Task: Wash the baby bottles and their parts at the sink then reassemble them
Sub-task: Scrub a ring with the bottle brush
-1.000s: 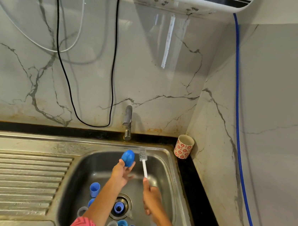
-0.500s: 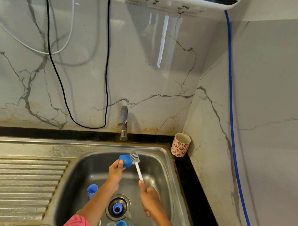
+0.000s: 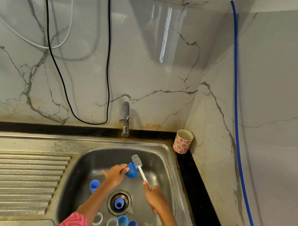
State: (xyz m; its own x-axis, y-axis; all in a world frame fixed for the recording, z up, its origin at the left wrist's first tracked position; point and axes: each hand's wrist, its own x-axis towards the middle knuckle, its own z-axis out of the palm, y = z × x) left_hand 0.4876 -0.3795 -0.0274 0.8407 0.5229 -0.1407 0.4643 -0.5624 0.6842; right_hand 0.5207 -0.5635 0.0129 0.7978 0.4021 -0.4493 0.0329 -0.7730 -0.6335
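Over the steel sink basin (image 3: 160, 157), my left hand (image 3: 114, 175) pinches a blue bottle cap (image 3: 131, 170) by its edge. My right hand (image 3: 155, 197) grips the white handle of a bottle brush (image 3: 139, 166); its grey bristle head touches the top of the cap. On the sink floor lie a blue cap (image 3: 93, 186), a blue ring (image 3: 119, 203) on the drain, two blue rings (image 3: 128, 225) and two clear bottles (image 3: 105, 221) near the front wall.
The tap (image 3: 125, 118) stands behind the basin, with no water running. A red-patterned cup (image 3: 182, 141) sits in the right corner of the black counter. A ribbed draining board (image 3: 14, 179) lies to the left. Cables hang on the marble wall.
My left hand has turned the blue cap from upright to tilted on its side. The brush head has moved left and now touches the cap.
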